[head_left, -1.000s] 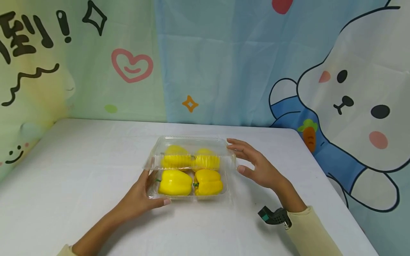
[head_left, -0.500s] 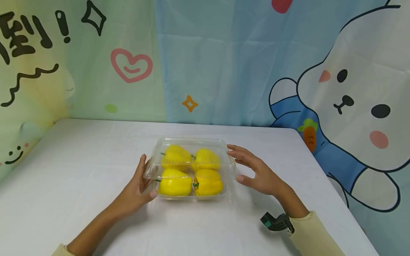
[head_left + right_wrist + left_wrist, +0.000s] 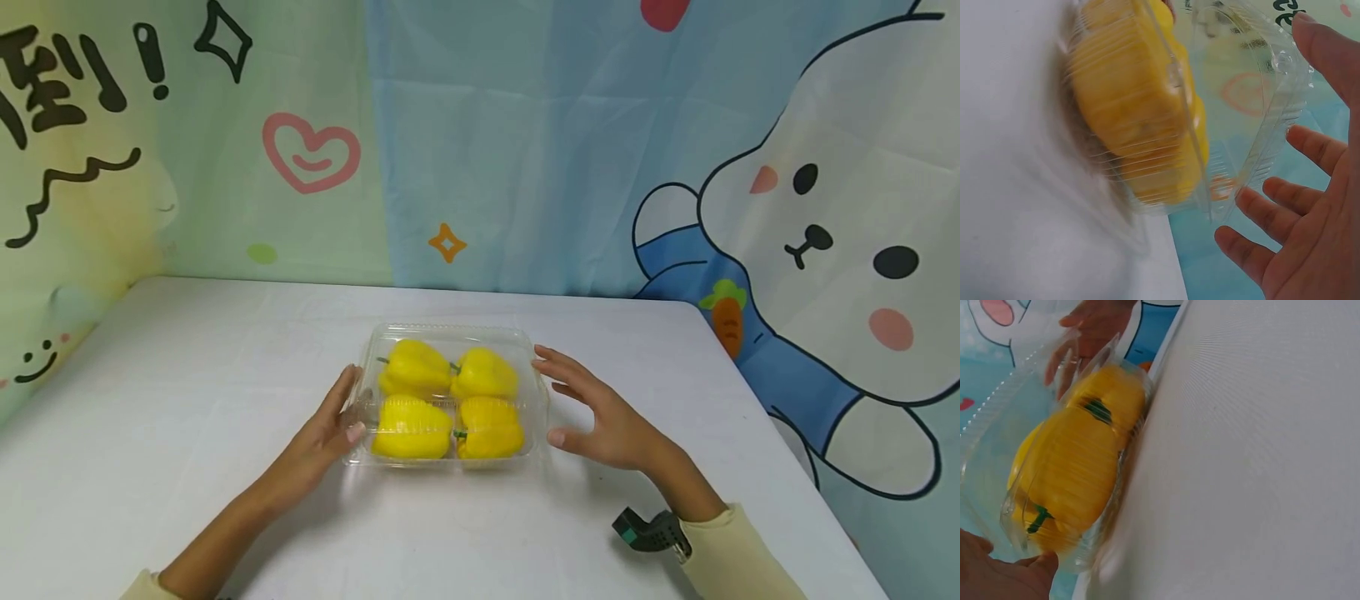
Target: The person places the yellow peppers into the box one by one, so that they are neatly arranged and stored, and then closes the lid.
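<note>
A clear plastic clamshell box [image 3: 533, 450] on the table holds several yellow bell peppers [image 3: 412, 429] in two rows, green stems showing. Its hinged clear lid [image 3: 1266, 134] is tilted up at an angle over them. At the box's left side is my left hand [image 3: 318, 446], its fingers extended along the lid's edge and its thumb near the front corner. In the left wrist view, that thumb tip sits right at the box corner. On the other side, my right hand [image 3: 611, 417] has its fingers spread and loosely bent, fingertips at the lid's right edge, gripping nothing.
A white cloth covers the table [image 3: 187, 400]. Behind it hangs a cartoon backdrop [image 3: 517, 167] with a white bear on the right. A dark strapped device [image 3: 648, 531] sits at the right wrist.
The lid has swung down toward me over the front peppers. My left hand has moved from the base's front corner up to the lid's side; the right hand has come slightly lower with it.
</note>
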Demonstrator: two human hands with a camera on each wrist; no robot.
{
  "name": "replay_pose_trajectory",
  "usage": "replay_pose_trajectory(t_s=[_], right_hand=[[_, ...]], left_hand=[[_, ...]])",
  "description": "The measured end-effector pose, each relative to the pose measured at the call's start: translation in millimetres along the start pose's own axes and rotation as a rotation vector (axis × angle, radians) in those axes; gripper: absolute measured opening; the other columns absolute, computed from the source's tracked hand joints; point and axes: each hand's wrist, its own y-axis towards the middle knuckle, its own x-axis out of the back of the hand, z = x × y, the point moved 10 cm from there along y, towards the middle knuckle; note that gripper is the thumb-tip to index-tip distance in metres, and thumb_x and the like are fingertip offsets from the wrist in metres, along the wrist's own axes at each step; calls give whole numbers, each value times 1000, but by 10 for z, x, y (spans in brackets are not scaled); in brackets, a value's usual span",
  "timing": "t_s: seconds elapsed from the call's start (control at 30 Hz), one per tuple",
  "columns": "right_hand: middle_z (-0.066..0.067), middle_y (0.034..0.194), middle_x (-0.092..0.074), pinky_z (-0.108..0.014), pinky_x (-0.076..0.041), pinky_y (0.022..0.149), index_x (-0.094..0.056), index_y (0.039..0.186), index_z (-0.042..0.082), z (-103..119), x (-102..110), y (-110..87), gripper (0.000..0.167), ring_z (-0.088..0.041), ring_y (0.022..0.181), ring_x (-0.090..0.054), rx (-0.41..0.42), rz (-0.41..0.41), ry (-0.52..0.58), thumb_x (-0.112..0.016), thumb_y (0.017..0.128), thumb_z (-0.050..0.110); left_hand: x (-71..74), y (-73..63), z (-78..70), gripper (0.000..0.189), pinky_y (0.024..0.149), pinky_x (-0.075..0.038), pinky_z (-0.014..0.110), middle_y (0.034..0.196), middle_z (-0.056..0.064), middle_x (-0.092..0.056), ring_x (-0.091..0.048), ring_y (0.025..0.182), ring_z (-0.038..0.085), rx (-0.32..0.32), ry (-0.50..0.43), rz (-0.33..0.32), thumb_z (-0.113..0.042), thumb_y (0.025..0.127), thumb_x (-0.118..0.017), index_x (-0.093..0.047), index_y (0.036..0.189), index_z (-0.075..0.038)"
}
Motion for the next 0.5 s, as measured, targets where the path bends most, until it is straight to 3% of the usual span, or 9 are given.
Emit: replay_pose_trajectory(t_s=[0.1, 0.3, 0.5], right_hand=[[-6, 160, -17, -57, -33, 104, -33, 151, 8, -23, -34, -17, 78, -27, 144, -22, -9, 14, -3, -73, 83, 7], [-10, 160, -16, -56, -33, 106, -33, 152, 16, -47, -112, -34, 80, -29, 144, -21, -19, 40, -35, -74, 84, 10], [-7, 160, -17, -61, -33, 103, -32, 151, 24, -68, -129, -38, 82, -30, 143, -22, -47, 33, -105, -77, 83, 20]], left_hand=[[-13, 3, 5, 74, 108, -23, 56, 162, 8, 4, -9, 143, 44, -4, -13, 15, -20, 101, -47, 1, 158, -19], [-23, -3, 20, 79, 105, -24, 14, 162, 8, 4, -4, 145, 37, 1, -23, 16, -17, 99, -53, 0, 157, -14], [-25, 7, 37, 88, 104, -21, 10, 162, 10, 4, -6, 146, 35, 8, -3, -2, -18, 95, -61, 1, 157, -12]])
